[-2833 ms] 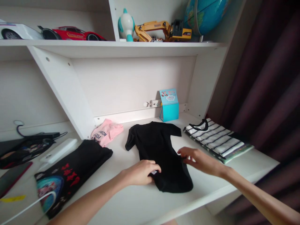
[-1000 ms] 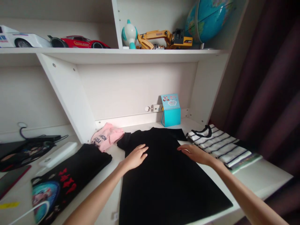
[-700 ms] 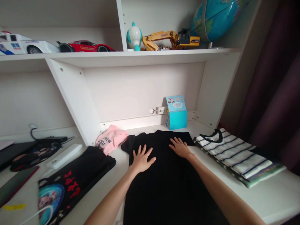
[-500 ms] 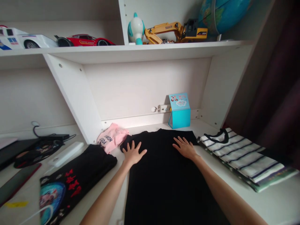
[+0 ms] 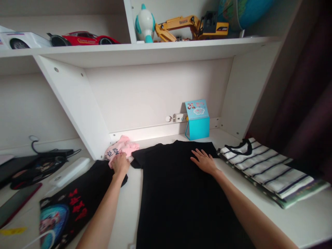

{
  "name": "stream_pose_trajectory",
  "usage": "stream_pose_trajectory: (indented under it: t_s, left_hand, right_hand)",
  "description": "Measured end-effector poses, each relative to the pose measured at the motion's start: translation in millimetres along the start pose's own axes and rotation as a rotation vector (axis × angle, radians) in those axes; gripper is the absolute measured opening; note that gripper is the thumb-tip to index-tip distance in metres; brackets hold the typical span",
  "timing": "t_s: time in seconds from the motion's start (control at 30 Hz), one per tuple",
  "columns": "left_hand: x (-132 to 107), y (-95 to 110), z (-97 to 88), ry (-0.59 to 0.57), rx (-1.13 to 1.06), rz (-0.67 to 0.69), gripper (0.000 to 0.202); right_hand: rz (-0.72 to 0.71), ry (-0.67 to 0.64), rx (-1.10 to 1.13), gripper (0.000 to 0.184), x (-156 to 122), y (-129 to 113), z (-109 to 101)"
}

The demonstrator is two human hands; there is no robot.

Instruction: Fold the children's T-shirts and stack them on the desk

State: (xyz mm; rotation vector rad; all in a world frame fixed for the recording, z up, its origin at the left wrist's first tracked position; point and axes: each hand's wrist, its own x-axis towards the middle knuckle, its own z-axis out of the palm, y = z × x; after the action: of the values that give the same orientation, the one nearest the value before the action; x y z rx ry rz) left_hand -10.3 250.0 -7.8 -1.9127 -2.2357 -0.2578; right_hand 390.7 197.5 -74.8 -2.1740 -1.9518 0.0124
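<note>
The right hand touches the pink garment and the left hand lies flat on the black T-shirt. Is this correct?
No, the sides are swapped: the head view shows the left hand on the pink garment and the right hand flat on the black T-shirt.

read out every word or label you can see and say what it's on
"MON" on the pink cloth, the rest hidden by the left hand
Lettering on the yellow toy excavator: too small to read
Lettering on the red toy car: too blurred to read
</note>
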Motion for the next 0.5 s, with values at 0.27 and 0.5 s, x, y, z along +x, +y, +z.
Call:
stream_pose_trajectory:
  t_s: [0.27, 0.5]
  left_hand:
    - [14, -30, 7.6, -0.048, -0.163, -0.162, 0.053]
    - [21, -44, -39.5, 0.399, -0.427, -0.050, 0.041]
  right_hand:
    - [-0.003, 0.002, 0.008, 0.055, 0, -1, -2]
    - [-0.007, 0.011, 0.011, 0.054, 0, 0, 0]
